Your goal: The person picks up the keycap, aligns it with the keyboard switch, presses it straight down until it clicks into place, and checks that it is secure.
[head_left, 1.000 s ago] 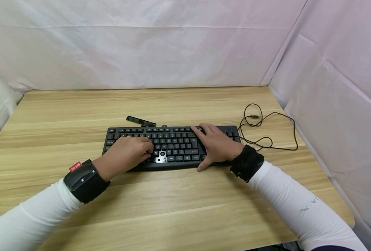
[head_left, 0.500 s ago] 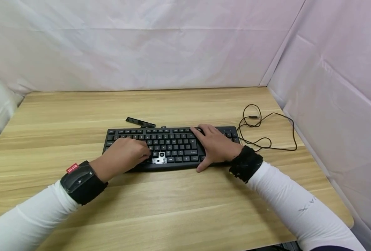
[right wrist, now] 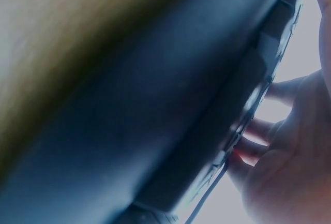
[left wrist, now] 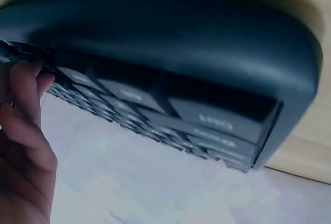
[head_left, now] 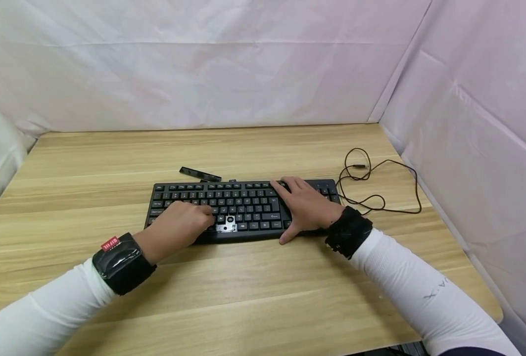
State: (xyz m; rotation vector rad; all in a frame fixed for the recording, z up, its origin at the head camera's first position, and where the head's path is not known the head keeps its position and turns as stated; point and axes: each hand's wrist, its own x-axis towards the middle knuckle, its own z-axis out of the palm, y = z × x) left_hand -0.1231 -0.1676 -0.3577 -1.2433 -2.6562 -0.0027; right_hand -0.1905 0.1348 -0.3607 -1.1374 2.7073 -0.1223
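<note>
A black keyboard (head_left: pixel 254 210) lies across the table, with a pale bare patch (head_left: pixel 227 225) in its bottom key row and a dark round spot exposed there. My left hand (head_left: pixel 180 228) bends over its left part, fingers curled, fingertips at the left end of that patch. The left wrist view has the fingertips close together at the keys, beside the Alt key (left wrist: pixel 129 94); I cannot tell whether they pinch anything. Across the keyboard's right part rests my right hand (head_left: pixel 307 205), fingers spread out to the top row and thumb at the front edge.
A thin glossy black strip (head_left: pixel 200 174) lies behind the keyboard's left half. A loosely looped black cable (head_left: pixel 416 188) runs from the keyboard's right side over the wooden table (head_left: pixel 254 291). White cloth (head_left: pixel 200 84) hangs behind and along the right side.
My left hand stays at the bottom row, its wrist dipping left and then returning with a slight turn. The right hand and keyboard hold their places.
</note>
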